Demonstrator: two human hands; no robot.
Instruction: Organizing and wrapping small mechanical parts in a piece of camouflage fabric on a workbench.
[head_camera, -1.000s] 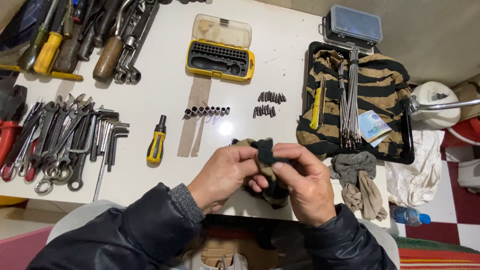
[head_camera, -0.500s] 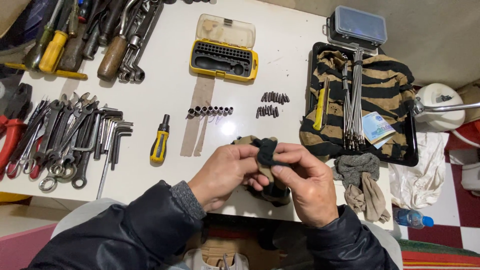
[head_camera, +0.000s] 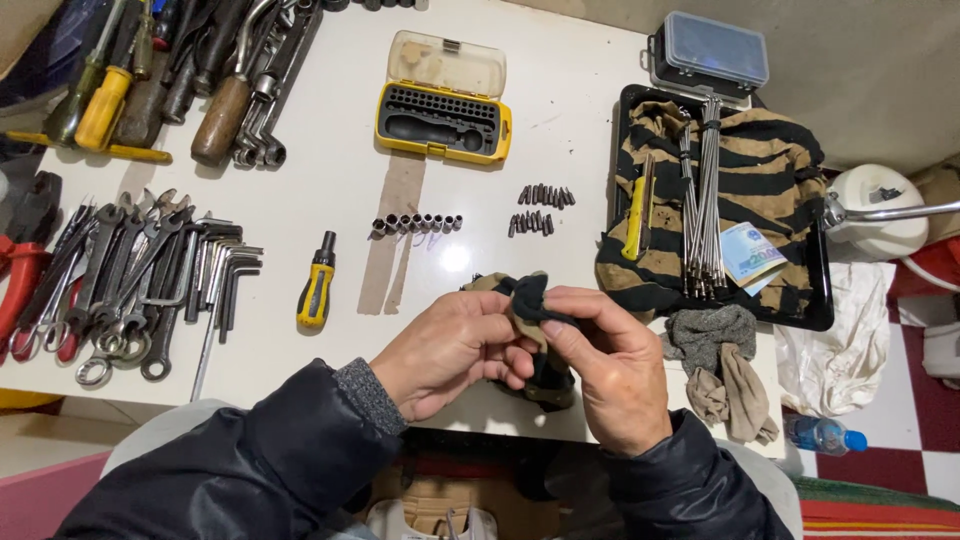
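Both hands meet over the near edge of the white table (head_camera: 330, 180). My left hand (head_camera: 450, 350) and my right hand (head_camera: 610, 365) pinch a dark, grimy rag (head_camera: 530, 300) between their fingertips. Whatever the rag wraps is hidden. More of the cloth hangs below the hands. Just beyond lie a row of small sockets (head_camera: 415, 223) and a cluster of screwdriver bits (head_camera: 540, 208). A yellow and black stubby screwdriver (head_camera: 317, 283) lies to the left of my left hand.
An open yellow bit case (head_camera: 442, 110) sits at the back. Wrenches and hex keys (head_camera: 150, 270) fill the left side, larger tools (head_camera: 180, 70) the far left. A black tray (head_camera: 815, 290) with striped cloth and long rods stands right, with rags (head_camera: 720, 360) beside it.
The hands have stayed in place while the fingers work the rag slightly. Nothing on the table has moved.
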